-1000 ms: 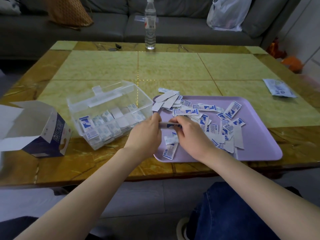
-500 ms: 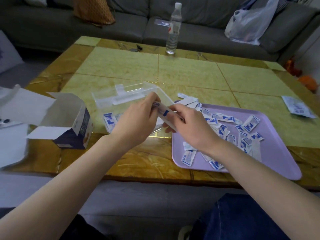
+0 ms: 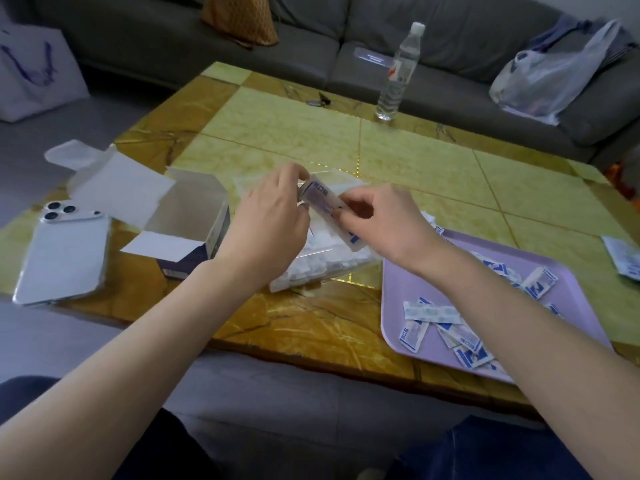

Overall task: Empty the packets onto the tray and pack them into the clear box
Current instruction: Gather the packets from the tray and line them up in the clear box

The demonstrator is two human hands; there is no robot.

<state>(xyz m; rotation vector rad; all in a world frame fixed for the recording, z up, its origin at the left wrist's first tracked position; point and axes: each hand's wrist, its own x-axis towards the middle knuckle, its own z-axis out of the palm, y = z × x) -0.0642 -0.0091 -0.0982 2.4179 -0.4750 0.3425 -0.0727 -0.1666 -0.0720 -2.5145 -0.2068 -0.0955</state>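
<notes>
Both my hands hold a small stack of white-and-blue packets [image 3: 327,204] above the clear box [image 3: 332,263]. My left hand [image 3: 270,220] pinches the stack's far end, and my right hand [image 3: 377,220] pinches its near end. The clear box stands on the table beneath my hands, partly hidden, with several packets inside. Right of it lies the lilac tray [image 3: 398,327] with several loose packets [image 3: 464,344] scattered on it.
An open cardboard carton [image 3: 187,226] sits left of the clear box, with a white phone [image 3: 62,258] at the table's left edge. A water bottle [image 3: 398,74] stands at the far edge. A torn wrapper [image 3: 623,258] lies far right. A sofa is behind.
My hands carried the packet stack from the tray leftward to over the clear box. The camera view swung left, bringing the phone into sight.
</notes>
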